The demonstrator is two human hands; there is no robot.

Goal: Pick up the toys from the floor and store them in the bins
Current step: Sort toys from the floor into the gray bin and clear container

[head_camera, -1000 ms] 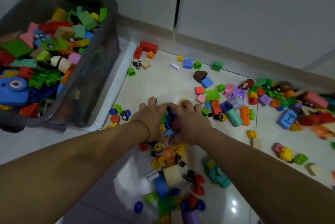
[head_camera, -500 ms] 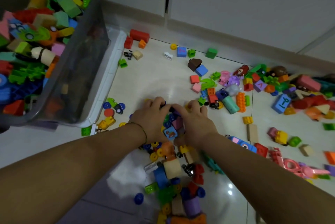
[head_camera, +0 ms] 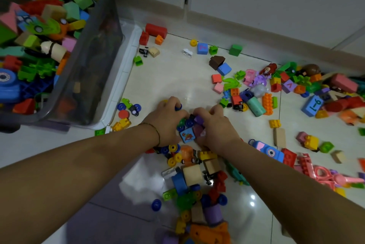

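Both hands are cupped together on the floor around a small heap of toy pieces (head_camera: 188, 129): blue wheels, a green piece, a purple block and a blue picture block. My left hand (head_camera: 167, 119) curls around the heap's left side, with a blue wheel at its fingertips. My right hand (head_camera: 215, 125) curls around the right side, fingers bent over the purple block. The grey translucent bin (head_camera: 92, 77) stands at the left, heaped with coloured blocks. More loose toys (head_camera: 195, 176) lie between my forearms.
Toy blocks are scattered over the tiled floor to the right (head_camera: 308, 93) and along the wall skirting (head_camera: 235, 50). The bin sits on a white lid (head_camera: 126, 69). A few wheels and a yellow brick (head_camera: 122, 123) lie beside the bin's corner.
My hands have drawn the gathered pieces slightly nearer and closed tighter around them. The view has shifted, so the bin sits further left and more toys show at the bottom.
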